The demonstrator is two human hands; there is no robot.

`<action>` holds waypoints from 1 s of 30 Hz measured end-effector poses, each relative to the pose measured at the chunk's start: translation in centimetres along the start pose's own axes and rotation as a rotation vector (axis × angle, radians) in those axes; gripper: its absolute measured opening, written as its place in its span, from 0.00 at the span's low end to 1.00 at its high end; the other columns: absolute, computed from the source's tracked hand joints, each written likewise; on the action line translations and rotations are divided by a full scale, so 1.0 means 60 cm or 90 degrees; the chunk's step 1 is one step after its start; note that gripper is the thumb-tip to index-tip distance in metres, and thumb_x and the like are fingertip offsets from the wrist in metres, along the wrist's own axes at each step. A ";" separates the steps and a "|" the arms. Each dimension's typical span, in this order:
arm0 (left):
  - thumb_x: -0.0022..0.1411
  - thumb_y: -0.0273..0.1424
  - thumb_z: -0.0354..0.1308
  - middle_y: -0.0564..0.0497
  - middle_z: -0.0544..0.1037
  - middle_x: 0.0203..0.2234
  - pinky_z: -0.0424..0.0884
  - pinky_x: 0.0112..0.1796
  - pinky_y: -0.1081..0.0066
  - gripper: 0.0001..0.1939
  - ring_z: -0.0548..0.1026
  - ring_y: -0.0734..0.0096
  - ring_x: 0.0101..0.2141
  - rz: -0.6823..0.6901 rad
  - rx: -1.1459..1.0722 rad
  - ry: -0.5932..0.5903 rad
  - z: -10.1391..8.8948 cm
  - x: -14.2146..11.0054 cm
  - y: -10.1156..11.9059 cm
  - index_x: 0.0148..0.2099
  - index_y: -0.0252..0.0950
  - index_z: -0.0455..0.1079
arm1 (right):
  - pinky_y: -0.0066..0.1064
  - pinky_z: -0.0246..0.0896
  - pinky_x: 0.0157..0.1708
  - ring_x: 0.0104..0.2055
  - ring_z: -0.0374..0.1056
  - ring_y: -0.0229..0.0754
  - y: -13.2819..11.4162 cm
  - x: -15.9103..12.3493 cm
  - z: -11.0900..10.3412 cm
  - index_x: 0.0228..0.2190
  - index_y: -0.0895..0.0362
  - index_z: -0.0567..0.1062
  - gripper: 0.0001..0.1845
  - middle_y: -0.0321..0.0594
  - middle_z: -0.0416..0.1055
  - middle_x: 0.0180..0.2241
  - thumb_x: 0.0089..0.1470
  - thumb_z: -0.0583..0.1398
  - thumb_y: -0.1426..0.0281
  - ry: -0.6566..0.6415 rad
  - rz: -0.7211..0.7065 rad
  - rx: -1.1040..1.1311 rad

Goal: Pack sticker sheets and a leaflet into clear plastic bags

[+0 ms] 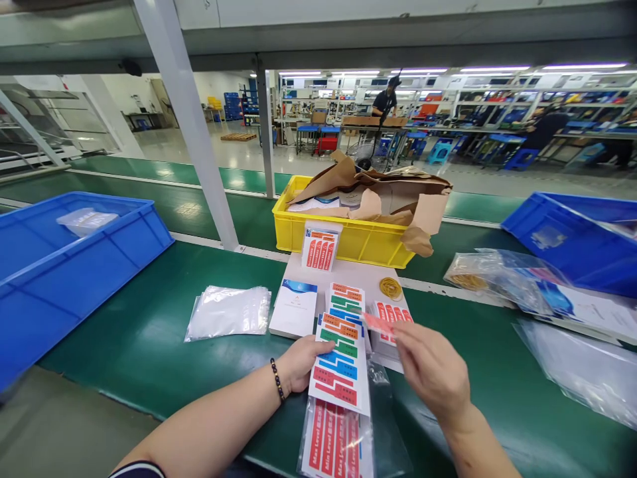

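The person's two hands are apart from each other, both over the near edge of a green conveyor belt [239, 392]. The left hand [303, 364] grips the left edge of a multicoloured sticker sheet [342, 358], thumb on top, tilting it above a clear plastic bag [334, 441] that shows red strips printed "Max Level" and "Min Level". The right hand [432, 368] pinches a red label sheet [377, 323], partly blurred, between thumb and fingers, just above a stack of red-striped label sheets [393, 312]. Behind the held sheet, another pile of multicoloured sheets [347, 295] lies on a pale board [361, 273], between a stack of white booklets with blue tops [294, 309] and the red-striped stack. Yellow rubber bands [391, 288] sit toward the board's far right corner. At its far edge a packet of red labels [320, 249] leans upright against a yellow crate [348, 238] filled with crumpled brown paper [428, 212]. Left of the booklets lie clear plastic bags [229, 313], and a blue bin [84, 255] stands farther left
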State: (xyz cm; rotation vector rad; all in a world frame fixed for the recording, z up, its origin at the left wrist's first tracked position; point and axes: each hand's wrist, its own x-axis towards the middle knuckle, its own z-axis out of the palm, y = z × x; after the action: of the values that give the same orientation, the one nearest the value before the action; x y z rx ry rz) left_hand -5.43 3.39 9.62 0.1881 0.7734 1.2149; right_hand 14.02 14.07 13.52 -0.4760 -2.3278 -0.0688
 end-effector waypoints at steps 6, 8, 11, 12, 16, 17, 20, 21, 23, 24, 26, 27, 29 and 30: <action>0.54 0.47 0.48 0.39 0.72 0.41 0.57 0.49 0.61 0.28 0.69 0.60 0.44 -0.013 -0.121 -0.148 0.006 0.002 0.009 0.46 0.27 0.65 | 0.40 0.61 0.37 0.39 0.66 0.45 -0.091 0.007 0.023 0.36 0.59 0.71 0.12 0.45 0.72 0.35 0.51 0.52 0.78 -0.207 -0.208 0.130; 0.55 0.44 0.50 0.39 0.73 0.40 0.57 0.49 0.62 0.26 0.70 0.61 0.43 -0.008 -0.093 -0.126 0.004 0.003 0.006 0.45 0.26 0.66 | 0.38 0.61 0.35 0.37 0.65 0.43 -0.097 0.006 0.028 0.35 0.59 0.71 0.11 0.45 0.71 0.33 0.51 0.51 0.78 -0.227 -0.204 0.150; 0.53 0.36 0.55 0.39 0.74 0.38 0.59 0.47 0.61 0.19 0.72 0.63 0.39 0.039 -0.031 -0.085 0.000 0.002 0.000 0.42 0.25 0.67 | 0.37 0.60 0.35 0.37 0.64 0.42 -0.097 0.006 0.028 0.34 0.59 0.70 0.10 0.44 0.71 0.33 0.51 0.51 0.78 -0.257 -0.188 0.169; 0.53 0.34 0.56 0.39 0.74 0.37 0.60 0.46 0.61 0.17 0.73 0.63 0.37 0.055 -0.014 -0.078 0.000 0.001 -0.002 0.42 0.26 0.67 | 0.37 0.59 0.35 0.37 0.64 0.42 -0.098 0.007 0.026 0.34 0.59 0.70 0.10 0.43 0.70 0.33 0.51 0.51 0.78 -0.265 -0.184 0.175; 0.50 0.30 0.58 0.40 0.75 0.35 0.63 0.43 0.62 0.15 0.73 0.65 0.34 0.088 0.026 -0.059 0.001 -0.003 -0.005 0.40 0.26 0.68 | 0.37 0.59 0.35 0.37 0.63 0.42 -0.101 0.010 0.019 0.34 0.57 0.70 0.11 0.41 0.71 0.33 0.51 0.51 0.79 -0.285 -0.172 0.216; 0.50 0.29 0.59 0.41 0.75 0.35 0.64 0.42 0.63 0.15 0.73 0.65 0.34 0.093 0.033 -0.057 0.002 -0.004 -0.005 0.40 0.26 0.69 | 0.37 0.59 0.36 0.38 0.63 0.42 -0.099 0.010 0.017 0.34 0.57 0.70 0.10 0.41 0.71 0.33 0.51 0.51 0.78 -0.292 -0.162 0.235; 0.49 0.30 0.60 0.41 0.75 0.34 0.65 0.41 0.64 0.16 0.74 0.66 0.32 0.106 0.053 -0.062 0.003 -0.006 -0.007 0.40 0.27 0.69 | 0.40 0.58 0.41 0.43 0.62 0.46 -0.079 0.008 0.017 0.39 0.55 0.69 0.13 0.44 0.68 0.40 0.48 0.57 0.71 -0.257 -0.044 0.296; 0.49 0.31 0.60 0.41 0.75 0.33 0.65 0.40 0.64 0.16 0.74 0.66 0.32 0.108 0.064 -0.062 0.004 -0.007 -0.008 0.40 0.28 0.69 | 0.40 0.59 0.41 0.43 0.62 0.46 -0.070 0.007 0.019 0.42 0.55 0.67 0.18 0.46 0.66 0.42 0.47 0.59 0.68 -0.211 0.055 0.314; 0.49 0.33 0.60 0.42 0.75 0.33 0.66 0.39 0.64 0.17 0.74 0.67 0.32 0.114 0.096 -0.064 0.003 -0.008 -0.012 0.41 0.28 0.68 | 0.40 0.62 0.38 0.41 0.64 0.46 -0.055 0.006 0.026 0.46 0.55 0.62 0.24 0.48 0.65 0.43 0.47 0.58 0.64 -0.108 0.311 0.396; 0.49 0.34 0.59 0.42 0.75 0.33 0.66 0.39 0.64 0.18 0.74 0.67 0.32 0.118 0.120 -0.070 0.003 -0.009 -0.014 0.42 0.29 0.68 | 0.38 0.64 0.34 0.38 0.66 0.45 -0.051 0.006 0.031 0.46 0.55 0.61 0.24 0.48 0.66 0.41 0.47 0.58 0.62 -0.084 0.439 0.470; 0.50 0.36 0.58 0.41 0.75 0.35 0.66 0.40 0.64 0.20 0.73 0.66 0.34 0.129 0.184 -0.088 0.003 -0.012 -0.015 0.44 0.29 0.67 | 0.35 0.66 0.28 0.33 0.69 0.43 -0.050 0.010 0.038 0.43 0.56 0.62 0.22 0.46 0.70 0.36 0.47 0.58 0.61 -0.130 0.620 0.670; 0.51 0.37 0.57 0.41 0.74 0.36 0.66 0.40 0.64 0.21 0.73 0.65 0.35 0.136 0.226 -0.098 0.002 -0.014 -0.015 0.44 0.30 0.67 | 0.35 0.66 0.27 0.32 0.70 0.44 -0.051 0.013 0.040 0.40 0.57 0.64 0.21 0.45 0.71 0.34 0.45 0.59 0.60 -0.180 0.664 0.764; 0.51 0.39 0.56 0.43 0.74 0.37 0.66 0.39 0.65 0.21 0.73 0.64 0.36 0.151 0.338 -0.108 0.002 -0.018 -0.011 0.44 0.30 0.67 | 0.35 0.67 0.28 0.31 0.70 0.45 -0.052 0.017 0.042 0.33 0.58 0.67 0.18 0.44 0.73 0.30 0.41 0.63 0.62 -0.234 0.712 0.867; 0.51 0.40 0.56 0.44 0.74 0.37 0.66 0.38 0.66 0.21 0.72 0.64 0.36 0.162 0.409 -0.108 0.002 -0.020 -0.008 0.44 0.31 0.68 | 0.35 0.67 0.28 0.30 0.71 0.45 -0.048 0.018 0.043 0.31 0.59 0.68 0.17 0.43 0.74 0.29 0.39 0.64 0.64 -0.213 0.732 0.879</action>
State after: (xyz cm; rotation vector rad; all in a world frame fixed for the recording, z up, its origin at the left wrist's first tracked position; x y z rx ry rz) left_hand -5.13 2.17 9.98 0.9279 0.9913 1.1327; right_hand 10.55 12.21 12.70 -0.9587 -1.4724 2.0452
